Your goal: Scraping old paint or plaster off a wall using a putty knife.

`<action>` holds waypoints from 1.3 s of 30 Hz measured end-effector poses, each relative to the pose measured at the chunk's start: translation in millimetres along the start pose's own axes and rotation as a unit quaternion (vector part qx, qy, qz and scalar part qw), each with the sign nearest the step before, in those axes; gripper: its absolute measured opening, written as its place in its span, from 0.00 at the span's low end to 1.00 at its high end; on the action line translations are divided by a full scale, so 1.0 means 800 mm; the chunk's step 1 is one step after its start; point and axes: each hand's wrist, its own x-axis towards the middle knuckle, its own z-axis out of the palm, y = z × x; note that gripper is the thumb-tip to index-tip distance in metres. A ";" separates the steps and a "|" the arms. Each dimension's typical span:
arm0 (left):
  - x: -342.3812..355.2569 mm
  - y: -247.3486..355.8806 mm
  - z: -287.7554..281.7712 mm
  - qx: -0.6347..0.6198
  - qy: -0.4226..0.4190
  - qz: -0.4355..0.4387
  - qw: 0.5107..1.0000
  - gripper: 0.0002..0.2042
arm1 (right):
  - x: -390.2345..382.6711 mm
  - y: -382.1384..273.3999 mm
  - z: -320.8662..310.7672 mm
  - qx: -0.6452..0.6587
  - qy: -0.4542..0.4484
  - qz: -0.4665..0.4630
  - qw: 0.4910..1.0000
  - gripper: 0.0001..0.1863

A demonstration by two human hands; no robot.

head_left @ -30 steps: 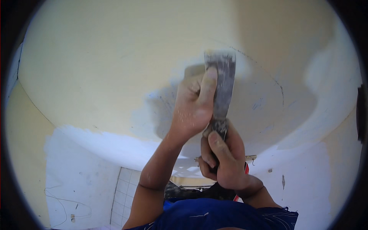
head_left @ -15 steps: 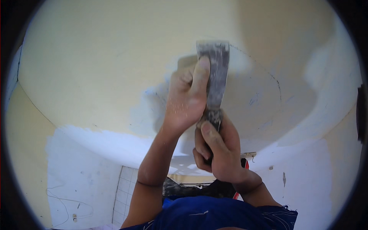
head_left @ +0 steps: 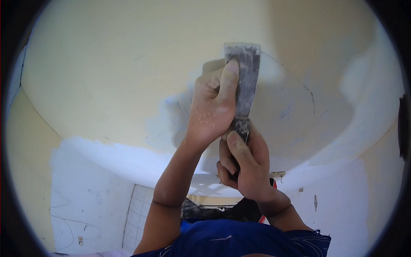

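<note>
Both hands are raised in front of a cream-painted surface, holding one putty knife (head_left: 248,83). Its flared grey blade, smeared with pale filler, points up and away from me. My left hand (head_left: 212,103) is closed around the left side of the blade, its thumb pressed flat on the blade's face. Pale specks dot that hand. Lower down, my right hand (head_left: 247,165) wraps the dark handle (head_left: 242,127), thumb laid along it. The left hand's fingers are partly hidden behind the blade. Whether the blade's edge touches the surface, I cannot tell.
The cream surface (head_left: 128,64) carries whitish patches and a thin dark curved line (head_left: 299,79) right of the blade. White-coated wall (head_left: 90,188) lies lower left, with a loose thin wire (head_left: 64,220) and a small socket (head_left: 80,240). White tiles (head_left: 136,205) stand beside it.
The putty knife and both hands have shifted slightly to the right, the blade's tip a little higher. Both grips look the same.
</note>
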 end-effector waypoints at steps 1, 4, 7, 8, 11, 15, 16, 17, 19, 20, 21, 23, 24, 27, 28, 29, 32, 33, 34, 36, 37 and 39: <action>0.002 0.001 0.002 -0.022 -0.008 0.000 1.000 0.19 | 0.003 0.001 -0.001 -0.008 -0.011 -0.031 0.999 0.06; -0.008 -0.018 0.002 -0.007 -0.002 0.013 1.000 0.20 | -0.007 0.015 -0.005 -0.001 0.025 -0.008 1.000 0.07; -0.028 -0.040 -0.006 0.009 0.009 0.005 1.000 0.20 | -0.015 0.036 -0.009 -0.003 0.032 0.024 0.999 0.07; -0.029 -0.043 -0.008 -0.016 0.002 -0.015 1.000 0.20 | -0.012 0.036 -0.010 -0.006 0.029 0.023 0.999 0.07; -0.014 -0.031 -0.012 -0.017 -0.011 -0.013 1.000 0.20 | -0.010 0.023 -0.001 -0.024 0.023 0.030 0.999 0.06; 0.003 -0.003 -0.008 -0.028 -0.021 0.026 0.999 0.20 | 0.002 0.005 0.008 -0.034 0.014 0.008 0.999 0.06; 0.000 -0.007 -0.009 -0.029 -0.018 0.024 0.999 0.20 | 0.003 0.006 0.009 -0.028 0.007 -0.007 1.000 0.07; -0.006 -0.013 -0.010 -0.025 -0.005 0.022 0.999 0.20 | 0.000 0.013 0.005 -0.029 0.008 -0.004 1.000 0.07; -0.017 -0.025 -0.011 -0.023 0.005 0.028 0.999 0.20 | -0.007 0.030 -0.005 -0.034 0.022 0.026 0.999 0.07; -0.026 -0.031 -0.011 -0.035 0.015 0.001 0.999 0.20 | -0.008 0.030 -0.005 -0.037 0.022 0.022 0.999 0.07; -0.032 -0.035 -0.014 -0.045 0.027 -0.030 0.998 0.20 | -0.011 0.033 -0.004 -0.059 0.028 0.034 0.997 0.08; -0.027 -0.033 -0.018 -0.050 0.017 -0.025 0.998 0.20 | -0.011 0.029 0.006 -0.078 0.040 0.033 0.996 0.10; -0.025 -0.030 -0.020 -0.057 0.012 -0.023 0.998 0.20 | -0.011 0.020 0.012 -0.080 0.040 0.036 0.995 0.10; -0.005 -0.008 -0.016 -0.058 0.026 0.002 0.998 0.20 | 0.001 -0.001 0.014 -0.088 0.010 0.021 0.996 0.11; -0.007 -0.006 -0.016 -0.059 0.028 0.002 0.998 0.20 | 0.000 0.001 0.015 -0.089 0.009 0.023 0.996 0.11; -0.010 -0.005 -0.017 -0.053 0.026 -0.010 0.998 0.20 | 0.000 0.005 0.017 -0.086 0.019 0.015 0.996 0.11; -0.025 -0.017 -0.025 -0.028 0.033 -0.023 0.999 0.20 | -0.005 0.024 0.009 -0.088 0.020 0.017 0.996 0.11; -0.030 -0.027 -0.024 -0.012 0.041 -0.034 0.998 0.20 | -0.007 0.029 0.003 -0.093 0.021 0.032 0.995 0.11; -0.033 -0.033 -0.024 -0.010 0.041 -0.028 0.999 0.20 | -0.008 0.031 0.003 -0.093 0.016 0.027 0.995 0.11; -0.035 -0.038 -0.024 -0.042 0.042 -0.042 0.997 0.21 | -0.007 0.034 0.002 -0.116 0.019 0.046 0.992 0.11; -0.032 -0.034 -0.026 -0.038 0.042 -0.042 0.997 0.21 | -0.006 0.031 0.004 -0.118 0.018 0.045 0.992 0.11; -0.023 -0.020 -0.030 -0.032 0.032 -0.058 0.997 0.21 | 0.002 0.007 0.011 -0.111 -0.004 0.052 0.993 0.09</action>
